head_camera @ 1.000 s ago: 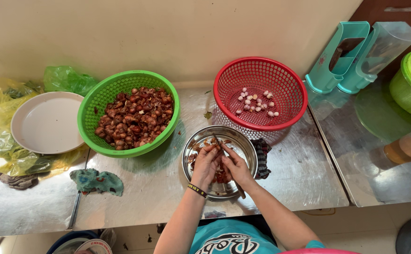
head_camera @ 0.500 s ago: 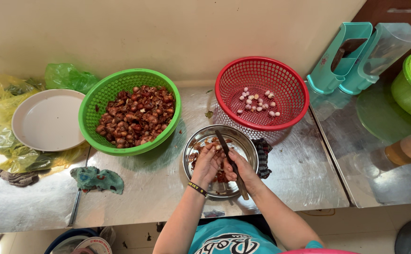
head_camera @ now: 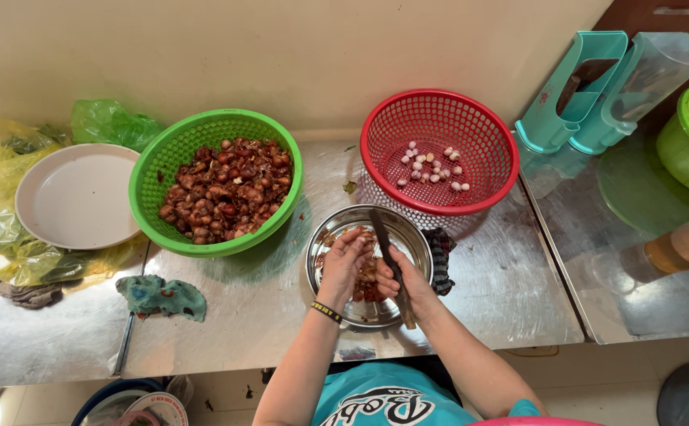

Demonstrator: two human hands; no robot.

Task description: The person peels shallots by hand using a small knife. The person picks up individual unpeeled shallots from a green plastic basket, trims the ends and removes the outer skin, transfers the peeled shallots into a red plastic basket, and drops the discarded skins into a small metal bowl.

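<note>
A steel counter [head_camera: 502, 292] ran across the whole view under a pale wall, and everything else sat on it. The largest thing on it was a green basket [head_camera: 151, 170], heaped with reddish-brown unpeeled shallots [head_camera: 222, 189], standing left of centre. To its right, near the wall, stood a red basket [head_camera: 439, 106] holding a small scatter of pale peeled shallots [head_camera: 433, 166] on its floor. A round beige plate [head_camera: 76, 197] lay at the far left on crumpled yellow and green plastic bags [head_camera: 1, 237]. Directly in front of the person, between the two baskets and closer to the counter's edge, sat a metal bowl [head_camera: 328, 304] with brown skins and a few shallots inside. A teal cloth [head_camera: 159, 293] lay crumpled left of the bowl, well apart from it. Both hands were over the bowl, close together. The left hand [head_camera: 343, 264], a dark band at its wrist, had its fingers curled around something small; what it held could not be made out. The right hand [head_camera: 409, 284] was clenched on the wooden handle of a knife [head_camera: 388, 256], whose dark blade pointed away from the person, over the bowl's far rim and towards the red basket.
</note>
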